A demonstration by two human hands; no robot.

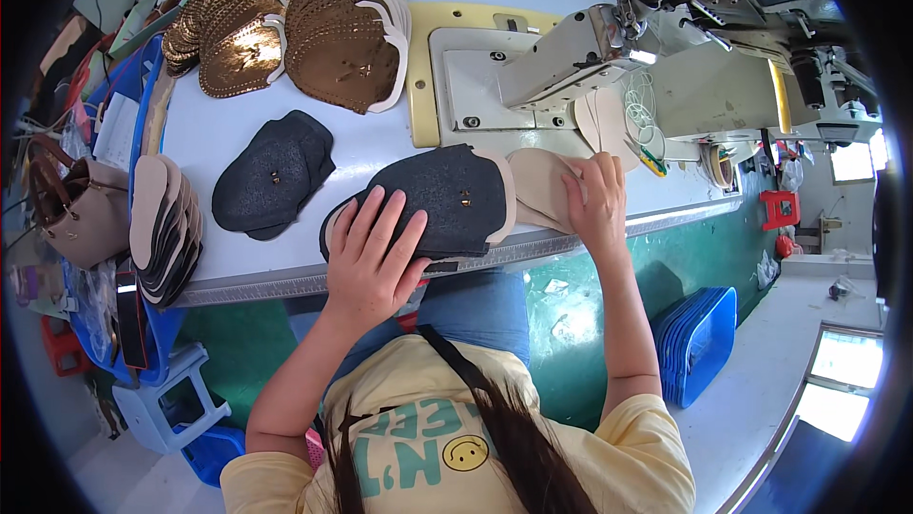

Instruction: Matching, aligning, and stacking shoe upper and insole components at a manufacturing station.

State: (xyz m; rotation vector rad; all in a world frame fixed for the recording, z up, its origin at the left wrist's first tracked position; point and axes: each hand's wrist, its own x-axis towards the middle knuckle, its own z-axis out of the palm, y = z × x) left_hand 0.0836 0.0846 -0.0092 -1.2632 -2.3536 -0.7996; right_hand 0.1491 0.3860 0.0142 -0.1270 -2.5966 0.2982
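Note:
My left hand [376, 252] lies with its fingers spread on a black textured shoe upper piece [433, 200], which has a small gold ornament and a beige edge showing beneath it. To the right, beige shoe pieces [538, 186] overlap this edge. Curled thumb and fingers of my right hand [599, 198] grip the beige piece at its right end, near the sewing machine [561, 62]. More black upper pieces [273, 176] lie stacked to the left of my left hand. Another pale sole-shaped piece [604, 124] rests beyond my right hand.
Gold shoe uppers [347, 38] are piled at the back left. A fanned stack of insoles [164, 219] sits at the table's left end, beside a handbag [81, 205]. Thread snips [652, 162] lie near loose white thread [642, 105]. Blue baskets [694, 343] stand on the floor at right.

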